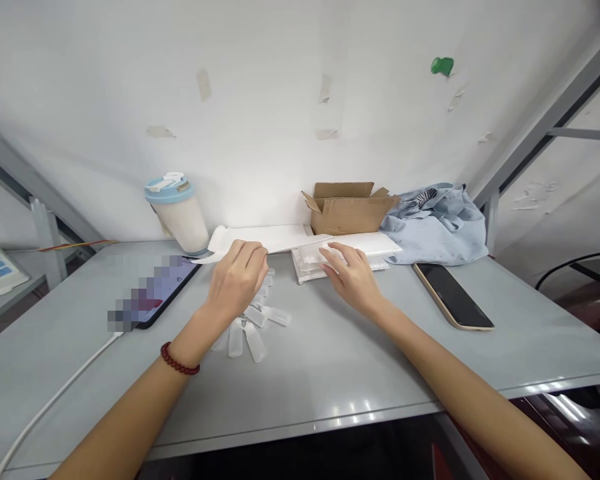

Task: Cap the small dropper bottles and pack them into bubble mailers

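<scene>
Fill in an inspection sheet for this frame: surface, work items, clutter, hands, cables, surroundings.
Surface: grey table, glossy, no spills seen.
Work items: white sheet pinched at its edge; clear plastic pieces heaped under the left wrist; stack of clear packs under the right fingertips.
Clutter: lidded cup, open cardboard box, blue cloth, dark phone, tablet.
Hands: left hand closed on the sheet; right hand flat, open.
Cables: white cable running to the tablet.
Surroundings: white wall with tape scraps; grey metal frame at right.
</scene>
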The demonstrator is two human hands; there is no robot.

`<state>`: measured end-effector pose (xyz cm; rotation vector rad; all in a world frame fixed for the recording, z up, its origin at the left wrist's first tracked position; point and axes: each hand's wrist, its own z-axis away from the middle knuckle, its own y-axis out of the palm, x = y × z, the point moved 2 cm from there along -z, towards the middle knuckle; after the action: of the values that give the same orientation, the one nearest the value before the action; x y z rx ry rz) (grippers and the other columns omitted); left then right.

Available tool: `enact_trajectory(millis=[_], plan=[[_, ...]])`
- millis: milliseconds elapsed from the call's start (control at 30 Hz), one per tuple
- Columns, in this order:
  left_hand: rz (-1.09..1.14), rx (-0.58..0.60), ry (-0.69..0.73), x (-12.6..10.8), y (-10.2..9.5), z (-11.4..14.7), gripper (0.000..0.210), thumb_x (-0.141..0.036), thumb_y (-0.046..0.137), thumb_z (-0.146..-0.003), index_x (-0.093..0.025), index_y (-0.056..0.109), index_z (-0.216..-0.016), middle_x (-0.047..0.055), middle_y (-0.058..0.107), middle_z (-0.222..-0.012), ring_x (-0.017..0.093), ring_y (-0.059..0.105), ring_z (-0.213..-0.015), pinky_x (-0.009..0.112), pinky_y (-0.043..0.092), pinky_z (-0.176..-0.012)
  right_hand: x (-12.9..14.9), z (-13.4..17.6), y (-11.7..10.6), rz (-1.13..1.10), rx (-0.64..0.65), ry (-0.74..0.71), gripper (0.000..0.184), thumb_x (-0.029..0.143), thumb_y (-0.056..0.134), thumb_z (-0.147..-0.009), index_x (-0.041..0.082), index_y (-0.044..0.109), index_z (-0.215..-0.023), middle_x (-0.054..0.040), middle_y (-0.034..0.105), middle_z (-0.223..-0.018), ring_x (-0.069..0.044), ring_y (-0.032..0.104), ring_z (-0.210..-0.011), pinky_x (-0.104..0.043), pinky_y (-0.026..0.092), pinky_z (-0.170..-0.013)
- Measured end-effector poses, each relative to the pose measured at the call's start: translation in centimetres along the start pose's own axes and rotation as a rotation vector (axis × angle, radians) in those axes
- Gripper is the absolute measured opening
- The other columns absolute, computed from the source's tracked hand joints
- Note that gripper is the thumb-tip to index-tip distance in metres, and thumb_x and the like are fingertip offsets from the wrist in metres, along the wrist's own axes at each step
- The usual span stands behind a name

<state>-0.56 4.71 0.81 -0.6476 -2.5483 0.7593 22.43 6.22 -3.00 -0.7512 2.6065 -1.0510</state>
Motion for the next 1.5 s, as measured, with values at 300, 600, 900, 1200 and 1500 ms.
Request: enact_trajectory(millis=[300,600,900,1200,1500], plan=[[0.114,-0.022,0.194,-3.8,-0.4,0.0,0.018,-0.005,0.043,-0.087,-0.015,0.058,-0.087,0.009,0.065,-0.086,0.020,0.055,-0.078,0.033,0.048,-0.071,3.1,-0.2,-2.7,0.100,-0.176,-0.188,0.027,0.008,0.045,-0.088,0.024,0.057,-0.107,-0.0079,0.058,-0.103,-0.019,0.052,-0.095,-0.035,0.036,-0.082],[0.417,0.118,-0.740,2.7,0.0,0.4,0.022,-0.023,0.055,-0.080,-0.017,0.064,-0.098,0.010,0.066,-0.107,0.027,0.055,-0.104,0.045,0.044,-0.092,2.8,0.0,-1.7,0.081,-0.014,-0.199,0.021,0.001,0.040,-0.080,0.019,0.050,-0.075,-0.0070,0.055,-0.083,-0.016,0.044,-0.071,-0.025,0.035,-0.057],[1.371,0.547,-1.246,2.4,-0.6,1.0,0.026,-0.022,0.069,-0.066,-0.015,0.070,-0.091,0.006,0.073,-0.085,0.019,0.066,-0.077,0.028,0.051,-0.068,4.4,0.3,-1.8,-0.090,0.166,-0.238,0.031,0.024,0.057,-0.078,0.014,0.049,-0.107,-0.0221,0.046,-0.127,-0.033,0.040,-0.117,-0.047,0.040,-0.089],[1.418,0.773,-1.057,-0.9,-0.3,0.8,0.021,-0.027,0.075,-0.064,-0.018,0.071,-0.083,0.004,0.072,-0.083,0.019,0.065,-0.078,0.028,0.050,-0.069,5.1,0.7,-2.0,-0.052,0.306,-0.232,0.084,0.045,0.064,-0.071,0.015,0.026,-0.139,-0.0239,0.030,-0.140,-0.038,0.026,-0.130,-0.061,0.023,-0.101],[1.235,0.771,-1.037,-1.4,0.1,0.9,0.028,-0.040,0.062,-0.074,-0.016,0.057,-0.061,-0.006,0.045,-0.050,0.008,0.037,-0.045,0.021,0.028,-0.044,5.6,0.5,-2.9,-0.044,0.231,-0.316,0.063,0.039,0.058,-0.077,0.013,0.037,-0.131,-0.0209,0.042,-0.126,-0.035,0.040,-0.115,-0.056,0.031,-0.097]])
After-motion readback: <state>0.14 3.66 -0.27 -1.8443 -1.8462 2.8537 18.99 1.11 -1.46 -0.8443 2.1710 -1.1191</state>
